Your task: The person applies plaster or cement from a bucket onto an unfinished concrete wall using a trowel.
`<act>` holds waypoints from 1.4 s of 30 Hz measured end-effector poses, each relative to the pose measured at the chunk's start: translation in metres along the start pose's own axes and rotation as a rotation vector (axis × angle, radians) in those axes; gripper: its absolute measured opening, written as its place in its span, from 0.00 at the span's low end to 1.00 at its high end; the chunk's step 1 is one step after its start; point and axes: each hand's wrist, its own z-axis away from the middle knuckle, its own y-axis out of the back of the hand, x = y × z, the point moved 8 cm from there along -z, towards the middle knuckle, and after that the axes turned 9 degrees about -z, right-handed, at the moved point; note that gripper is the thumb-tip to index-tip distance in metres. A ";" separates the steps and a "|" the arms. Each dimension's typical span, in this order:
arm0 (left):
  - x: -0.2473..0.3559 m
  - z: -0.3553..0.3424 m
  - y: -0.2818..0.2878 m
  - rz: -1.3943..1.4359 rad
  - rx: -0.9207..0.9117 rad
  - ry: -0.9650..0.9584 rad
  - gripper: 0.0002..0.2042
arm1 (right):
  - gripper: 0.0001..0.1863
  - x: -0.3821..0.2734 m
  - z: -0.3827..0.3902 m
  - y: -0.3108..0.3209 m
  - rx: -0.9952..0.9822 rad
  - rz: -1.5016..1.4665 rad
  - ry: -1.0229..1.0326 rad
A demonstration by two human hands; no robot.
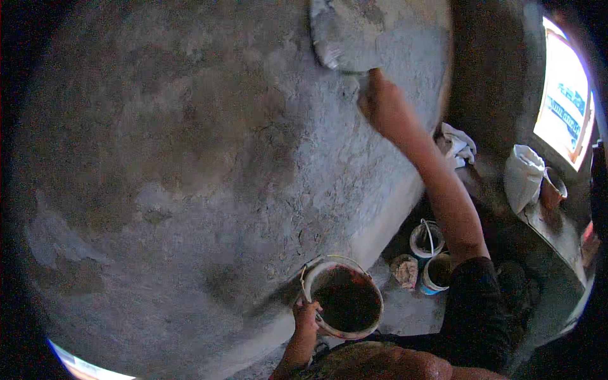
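My right hand (382, 101) is raised against a rough grey plastered wall (209, 145). Its fingers are closed round the handle of a broad, flat, round-cornered tool (348, 38), which looks like a trowel smeared with grey. The blade lies against or just off the wall; which one I cannot tell. Low in the view, my left hand (307, 315) grips the rim of a bucket (377, 322) on its left side. Dark wet-looking material sits inside the bucket, and a wire handle rests up along the far rim.
Two smaller buckets (425, 240) and a crumpled bag (404, 271) stand on the floor below my right arm. Further right, a white sack (524, 177) sits beside a brownish pot (555, 189) on a ledge. A white cloth (459, 145) lies near the wall's edge. A bright window (563, 92) opens at right.
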 end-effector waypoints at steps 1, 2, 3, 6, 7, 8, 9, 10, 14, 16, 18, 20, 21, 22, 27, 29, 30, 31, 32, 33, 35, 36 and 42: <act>-0.009 -0.007 0.006 -0.004 0.005 -0.005 0.13 | 0.19 -0.013 0.004 -0.011 -0.069 0.022 -0.046; -0.023 -0.016 0.015 0.004 0.040 0.033 0.14 | 0.20 -0.026 0.008 -0.016 -0.096 0.033 -0.013; -0.023 -0.014 0.012 0.009 0.061 0.076 0.14 | 0.20 -0.027 0.015 -0.012 -0.092 0.041 -0.018; -0.005 -0.001 0.003 -0.045 0.018 0.003 0.17 | 0.18 -0.034 0.032 -0.006 -0.164 0.002 0.029; -0.007 -0.002 0.004 -0.045 0.019 0.002 0.17 | 0.18 -0.034 0.032 0.002 -0.163 0.002 0.029; -0.009 -0.004 0.005 -0.047 0.004 -0.007 0.19 | 0.19 -0.033 0.032 0.012 -0.139 -0.006 0.020; -0.008 -0.006 0.009 -0.048 -0.001 -0.019 0.20 | 0.20 -0.031 0.031 0.016 -0.112 -0.022 0.013; -0.003 -0.001 0.001 -0.051 -0.012 -0.019 0.20 | 0.20 -0.020 0.026 0.021 -0.110 -0.012 0.010; -0.025 -0.012 0.011 -0.034 0.079 0.058 0.23 | 0.20 0.003 -0.015 0.020 0.020 0.086 -0.009; -0.031 -0.019 0.010 -0.010 0.024 0.089 0.24 | 0.19 -0.003 -0.013 -0.005 -0.059 0.177 -0.008; -0.024 -0.012 0.006 -0.033 0.013 0.101 0.24 | 0.19 -0.014 0.004 -0.018 -0.121 0.168 -0.033; -0.034 -0.022 0.018 -0.008 0.036 0.054 0.23 | 0.18 -0.034 0.022 -0.026 -0.195 0.128 -0.045; -0.035 -0.025 0.024 0.011 0.050 0.006 0.23 | 0.18 -0.038 0.027 -0.022 -0.195 0.121 -0.041; -0.020 -0.012 0.011 0.008 0.040 0.011 0.23 | 0.18 -0.035 0.033 -0.011 -0.172 0.091 -0.023; 0.010 0.007 -0.002 -0.022 0.032 -0.085 0.17 | 0.17 0.007 0.001 0.019 -0.016 0.077 -0.117; 0.000 0.001 -0.001 -0.004 0.021 -0.078 0.15 | 0.17 0.015 -0.014 0.016 0.001 0.174 -0.030; -0.003 -0.002 0.000 0.016 0.015 -0.072 0.13 | 0.16 0.015 -0.011 -0.001 -0.075 0.176 -0.111; 0.004 0.002 -0.002 0.018 0.015 -0.070 0.13 | 0.16 0.004 -0.004 -0.004 -0.078 0.176 -0.110; 0.008 0.006 -0.003 -0.056 0.022 -0.017 0.13 | 0.16 -0.007 0.006 -0.009 -0.138 0.182 -0.108; 0.009 0.013 -0.003 -0.130 0.031 0.038 0.13 | 0.16 -0.015 0.017 -0.011 -0.200 0.186 -0.106; 0.015 0.015 -0.005 -0.096 0.033 -0.001 0.13 | 0.16 -0.014 0.036 -0.013 -0.233 0.175 -0.050; 0.019 0.016 -0.007 -0.060 0.035 -0.047 0.13 | 0.16 -0.018 0.043 -0.007 -0.235 0.122 -0.031; -0.006 -0.003 0.005 0.066 0.150 -0.126 0.16 | 0.20 0.001 0.003 0.026 -0.126 0.103 -0.096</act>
